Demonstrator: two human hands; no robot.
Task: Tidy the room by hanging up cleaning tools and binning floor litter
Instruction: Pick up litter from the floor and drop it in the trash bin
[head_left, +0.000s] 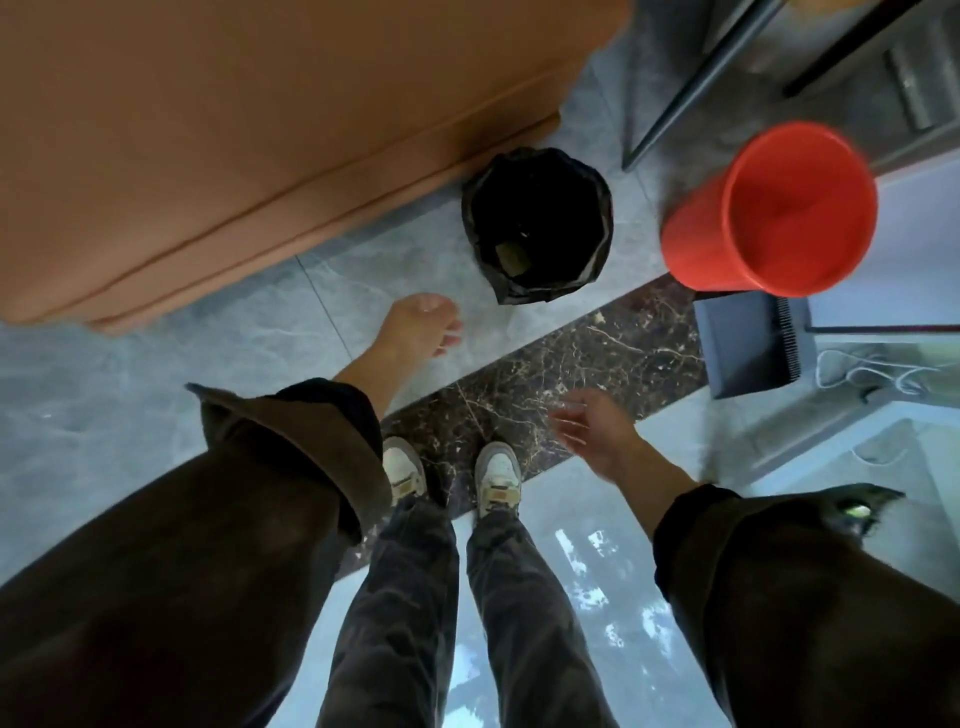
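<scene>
A small bin lined with a black bag (537, 226) stands on the grey tile floor beside the sofa, with a bit of litter at its bottom. My left hand (421, 327) hangs just left of and below the bin, fingers loosely curled, holding nothing. My right hand (597, 428) is lower, over the dark marble strip, fingers spread and empty. A dark dustpan (748, 345) lies on the floor to the right, under a red bucket (769, 213).
An orange-brown sofa (234, 140) fills the upper left. Dark chair or table legs (691, 88) slant at the top right. A white cable (872, 371) lies coiled near the glass door track at right. My feet in light sneakers (452, 475) stand on the marble strip.
</scene>
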